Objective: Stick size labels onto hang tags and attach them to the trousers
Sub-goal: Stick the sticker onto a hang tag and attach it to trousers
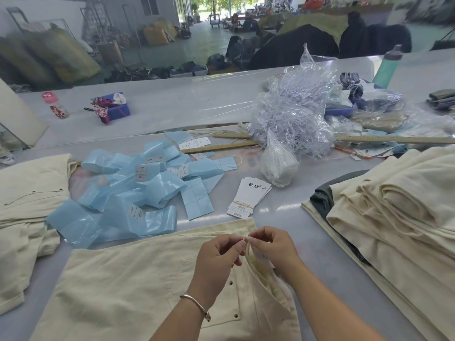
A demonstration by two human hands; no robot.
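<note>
Both my hands, left (222, 252) and right (269, 244), pinch a thin tag string together over cream trousers (138, 286) on the tabletop (283, 207); hang tags (250, 196) beyond show brush-script characters I cannot read.

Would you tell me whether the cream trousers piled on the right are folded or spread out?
Folded: the cream trousers lie stacked in layered folds.

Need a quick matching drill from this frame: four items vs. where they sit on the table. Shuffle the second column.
1. blue label backing sheets
2. stack of hang tags
3. folded cream trousers pile
4. pink-capped bottle

a. far left
b. right edge
c. centre, beyond the hands
d. left of centre, scattered

Pairs: 1-d, 2-c, 3-b, 4-a
</note>
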